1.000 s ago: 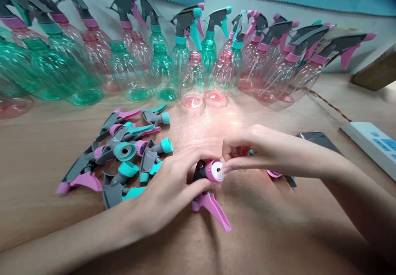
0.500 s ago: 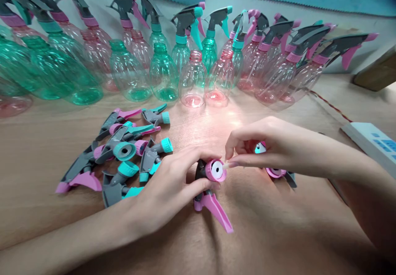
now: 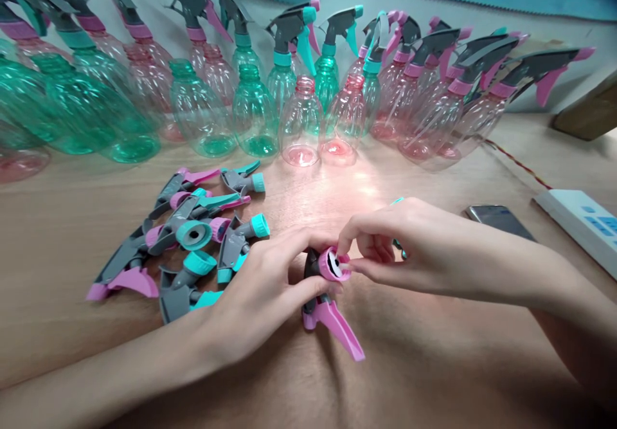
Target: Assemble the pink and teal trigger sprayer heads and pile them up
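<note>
My left hand (image 3: pixel 263 294) grips a dark grey spray trigger head (image 3: pixel 324 294) with a pink collar and a pink lever that points down and right. The collar's open end faces me and shows a white disc inside. My right hand (image 3: pixel 405 246) is curled with its fingertips pinched at the rim of that pink collar (image 3: pixel 333 265). Whatever small part sits between those fingertips is too small to name. Both hands rest low over the wooden table (image 3: pixel 414 365).
A pile of loose grey trigger heads (image 3: pixel 193 236) with pink and teal parts lies left of my hands. Rows of clear pink and teal spray bottles (image 3: pixel 299 114), several capped, stand at the back. A phone (image 3: pixel 499 220) and a white power strip (image 3: pixel 583 223) lie right.
My right hand drew back to the right, then returned with its fingertips on the pink collar. It now hides the pink-and-grey parts seen behind it. The left hand stayed put.
</note>
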`<act>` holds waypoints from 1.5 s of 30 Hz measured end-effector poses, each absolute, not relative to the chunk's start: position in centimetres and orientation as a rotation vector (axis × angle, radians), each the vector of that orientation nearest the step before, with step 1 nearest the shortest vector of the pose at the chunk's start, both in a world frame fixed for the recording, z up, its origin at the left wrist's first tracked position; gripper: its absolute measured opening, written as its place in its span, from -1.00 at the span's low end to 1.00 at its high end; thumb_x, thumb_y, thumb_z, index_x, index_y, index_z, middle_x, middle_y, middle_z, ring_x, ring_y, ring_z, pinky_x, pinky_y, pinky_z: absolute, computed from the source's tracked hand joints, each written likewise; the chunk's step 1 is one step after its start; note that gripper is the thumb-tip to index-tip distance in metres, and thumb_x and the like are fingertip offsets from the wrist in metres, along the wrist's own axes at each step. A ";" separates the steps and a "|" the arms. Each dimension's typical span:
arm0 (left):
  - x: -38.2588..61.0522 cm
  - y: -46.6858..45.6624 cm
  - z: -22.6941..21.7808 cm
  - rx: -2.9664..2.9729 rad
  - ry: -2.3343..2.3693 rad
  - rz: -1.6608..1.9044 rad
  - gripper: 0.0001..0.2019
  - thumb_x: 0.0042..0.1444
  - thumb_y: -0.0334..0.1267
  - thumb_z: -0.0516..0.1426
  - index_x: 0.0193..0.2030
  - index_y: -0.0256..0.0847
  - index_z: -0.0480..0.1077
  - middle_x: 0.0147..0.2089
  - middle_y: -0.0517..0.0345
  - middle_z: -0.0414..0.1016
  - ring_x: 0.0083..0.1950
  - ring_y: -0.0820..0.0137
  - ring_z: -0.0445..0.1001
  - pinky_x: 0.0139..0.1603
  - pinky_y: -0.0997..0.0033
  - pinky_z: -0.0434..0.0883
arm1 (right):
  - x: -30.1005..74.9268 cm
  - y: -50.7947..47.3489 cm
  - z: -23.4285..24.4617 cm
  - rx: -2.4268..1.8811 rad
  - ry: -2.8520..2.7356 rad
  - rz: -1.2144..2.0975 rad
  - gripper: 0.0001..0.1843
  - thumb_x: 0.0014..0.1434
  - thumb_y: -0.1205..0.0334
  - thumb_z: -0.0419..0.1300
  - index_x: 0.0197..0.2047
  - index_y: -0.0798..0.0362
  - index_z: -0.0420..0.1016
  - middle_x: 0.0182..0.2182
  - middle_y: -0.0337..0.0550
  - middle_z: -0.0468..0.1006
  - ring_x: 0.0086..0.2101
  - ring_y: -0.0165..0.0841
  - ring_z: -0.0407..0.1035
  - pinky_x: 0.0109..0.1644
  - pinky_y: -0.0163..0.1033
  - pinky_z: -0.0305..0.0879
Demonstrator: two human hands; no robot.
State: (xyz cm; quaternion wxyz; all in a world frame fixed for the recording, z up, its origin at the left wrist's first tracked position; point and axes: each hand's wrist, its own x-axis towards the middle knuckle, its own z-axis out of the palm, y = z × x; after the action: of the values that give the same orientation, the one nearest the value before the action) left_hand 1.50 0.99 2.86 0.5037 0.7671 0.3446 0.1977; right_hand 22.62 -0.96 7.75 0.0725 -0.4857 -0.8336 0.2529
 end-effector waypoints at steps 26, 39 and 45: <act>1.6 0.7 2.8 1.729 0.779 0.437 -0.87 0.16 -0.29 0.16 -0.21 -0.10 0.25 -0.31 0.34 0.57 -0.30 0.40 0.60 -0.34 0.51 0.47 | 21.7 -1.3 6.7 -1.275 -2.424 0.805 -0.88 0.13 0.29 0.18 -0.44 -0.02 0.48 -0.64 -0.48 0.36 -0.62 -0.63 0.12 -0.57 -0.48 -0.01; 1.4 0.6 3.1 2.008 0.817 0.510 -0.83 0.15 -0.21 0.19 -0.13 -0.06 0.32 -0.35 0.36 0.57 -0.34 0.47 0.56 -0.36 0.56 0.43 | 22.7 -2.1 8.3 -1.457 -2.554 0.617 -0.96 0.14 0.20 0.19 -0.31 -0.11 0.47 -0.60 -0.46 0.41 -0.60 -0.58 0.17 -0.56 -0.44 -0.01; 1.4 0.8 3.1 2.014 0.855 0.498 -0.77 0.16 -0.14 0.18 -0.07 -0.06 0.30 -0.34 0.32 0.59 -0.28 0.41 0.55 -0.34 0.51 0.43 | 22.2 -1.8 7.6 -1.422 -2.504 0.542 -0.93 0.12 0.25 0.19 -0.33 -0.05 0.51 -0.67 -0.45 0.33 -0.64 -0.58 0.10 -0.57 -0.43 -0.03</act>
State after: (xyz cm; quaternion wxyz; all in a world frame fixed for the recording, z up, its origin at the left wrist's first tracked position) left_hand 1.45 0.76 3.09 0.4340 0.8085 0.3434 0.2002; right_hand 22.24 -1.80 7.56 0.1054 -0.4825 -0.8498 0.1840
